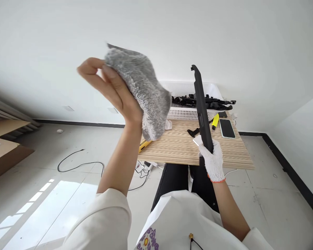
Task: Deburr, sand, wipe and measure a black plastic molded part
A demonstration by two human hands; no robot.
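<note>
My left hand (106, 86) is bare and raised high, its fingers pinched on a grey fluffy cloth (143, 93) that hangs down over the wrist. My right hand (212, 161), in a white knitted glove, grips the lower end of a long black plastic part (202, 107) and holds it upright above the wooden table (182, 147). The two hands are apart, the cloth not touching the black part.
A white mesh basket (185, 113) with several black parts stands at the table's far edge. A phone (226, 128), a yellow marker (215, 121), a small black piece (193, 132) and a yellow object (144, 145) lie on the table. Cardboard boxes (5, 149) and cables (80, 163) are on the floor at left.
</note>
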